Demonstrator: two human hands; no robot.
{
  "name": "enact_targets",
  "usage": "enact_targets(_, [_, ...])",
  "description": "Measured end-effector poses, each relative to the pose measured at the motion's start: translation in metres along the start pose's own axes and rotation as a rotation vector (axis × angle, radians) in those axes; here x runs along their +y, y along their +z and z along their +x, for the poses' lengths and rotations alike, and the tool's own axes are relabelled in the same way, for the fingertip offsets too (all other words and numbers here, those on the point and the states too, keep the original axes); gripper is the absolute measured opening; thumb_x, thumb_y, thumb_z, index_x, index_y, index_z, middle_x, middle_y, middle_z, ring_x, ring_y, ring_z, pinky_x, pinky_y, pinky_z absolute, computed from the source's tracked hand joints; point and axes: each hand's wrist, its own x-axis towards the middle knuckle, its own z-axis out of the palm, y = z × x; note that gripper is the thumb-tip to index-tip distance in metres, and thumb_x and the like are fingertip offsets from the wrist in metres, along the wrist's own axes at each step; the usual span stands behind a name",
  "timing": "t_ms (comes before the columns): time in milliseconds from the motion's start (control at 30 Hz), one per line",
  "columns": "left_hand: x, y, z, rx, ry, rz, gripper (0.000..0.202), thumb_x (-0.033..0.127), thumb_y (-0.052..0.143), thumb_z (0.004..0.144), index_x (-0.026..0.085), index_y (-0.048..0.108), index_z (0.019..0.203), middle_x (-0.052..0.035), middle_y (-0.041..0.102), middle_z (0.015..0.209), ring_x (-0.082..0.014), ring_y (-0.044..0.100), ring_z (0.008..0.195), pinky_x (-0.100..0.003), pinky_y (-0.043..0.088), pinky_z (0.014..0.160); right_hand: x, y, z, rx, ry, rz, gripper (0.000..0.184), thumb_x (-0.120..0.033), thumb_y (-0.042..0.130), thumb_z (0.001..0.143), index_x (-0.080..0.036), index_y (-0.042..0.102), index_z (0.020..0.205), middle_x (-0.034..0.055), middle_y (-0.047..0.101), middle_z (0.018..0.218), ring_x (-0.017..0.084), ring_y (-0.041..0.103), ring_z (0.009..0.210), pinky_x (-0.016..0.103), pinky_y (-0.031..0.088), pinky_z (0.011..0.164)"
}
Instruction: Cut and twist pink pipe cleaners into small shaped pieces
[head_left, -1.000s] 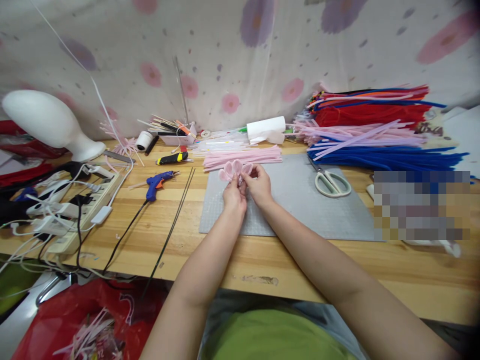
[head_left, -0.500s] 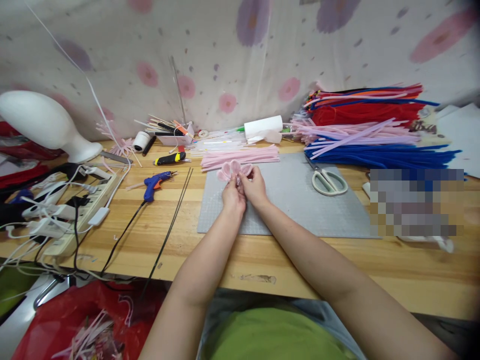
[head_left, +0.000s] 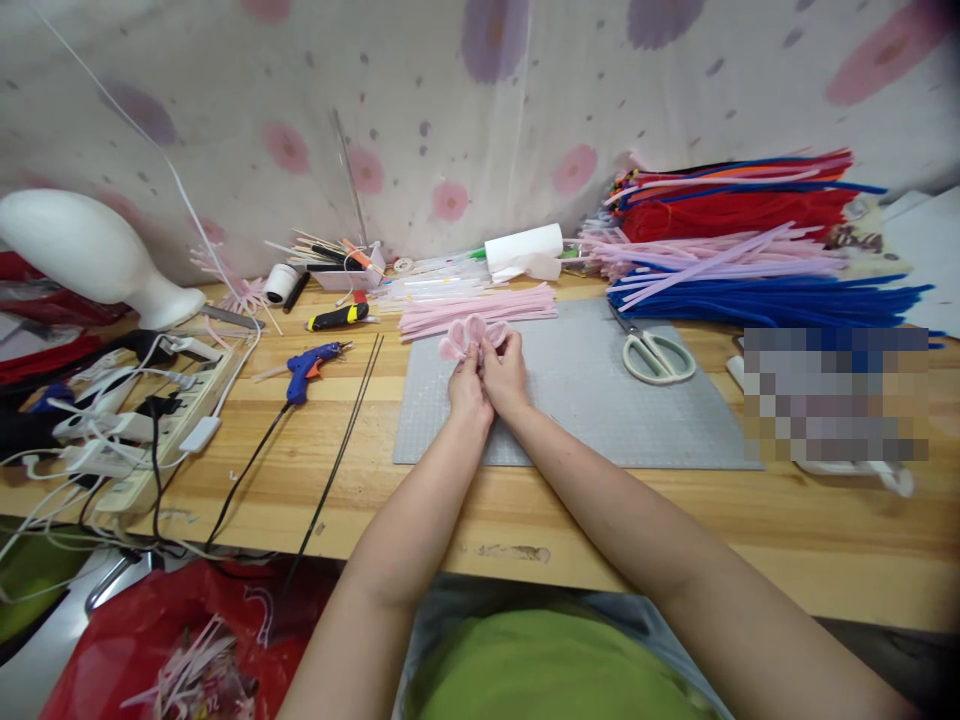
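Pinching pink petals over mat, left hand and right hand both in narrow grip low down. Petals shaped and gathered; fastening hidden (cannot tell if done). Rods, glue gun lie apart on tabletop, untouched.

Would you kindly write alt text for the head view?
A person's left hand and right hand hold a pink petalled piece above a gray mat. Scissors lie on the mat's right side, a blue glue gun to its left.
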Motion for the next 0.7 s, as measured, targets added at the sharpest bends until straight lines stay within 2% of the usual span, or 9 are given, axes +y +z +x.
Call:
enact_targets(133, [0.001,0.0,-0.002,-0.002,0.022,0.021,0.012,0.018,0.054,0.077,0.011,0.062,0.072,-0.0047,0.066,0.072,-0.0139,0.064,0.081,-0.027,0.046,0.084,-0.001,0.0,-0.001,-0.002,-0.013,0.008,0.017,-0.035,0.043,0.079,-0.022,0.039,0.088,0.0049,0.059,0.089,0.016,0.055,0.079,0.026,0.041,0.072])
enact_targets(367, [0.003,0.003,-0.008,-0.024,-0.028,0.014,0.011,0.017,0.055,0.076,0.011,0.062,0.07,-0.0051,0.066,0.073,-0.0149,0.063,0.088,-0.027,0.045,0.087,0.001,0.002,-0.003,-0.017,0.004,0.026,0.015,-0.033,0.04,0.08,-0.023,0.036,0.091,0.0058,0.058,0.094,0.017,0.056,0.085,0.028,0.041,0.075])
enact_targets(600, [0.002,0.0,-0.001,-0.116,-0.117,-0.034,0.021,0.02,0.047,0.083,0.009,0.063,0.076,-0.0073,0.067,0.077,-0.0139,0.063,0.088,-0.026,0.045,0.087,0.01,0.006,0.005,-0.001,0.03,0.232,0.016,-0.032,0.041,0.077,-0.023,0.033,0.087,0.0021,0.055,0.087,0.013,0.055,0.08,0.026,0.043,0.074])
enact_targets(700, [0.001,0.001,-0.002,-0.082,-0.085,-0.011,0.016,0.019,0.051,0.08,0.01,0.063,0.075,-0.008,0.067,0.079,-0.0143,0.063,0.087,-0.026,0.046,0.085,0.011,0.007,0.007,-0.012,0.038,0.286,0.018,-0.032,0.044,0.075,-0.023,0.033,0.085,0.0011,0.054,0.085,0.012,0.054,0.08,0.025,0.043,0.075])
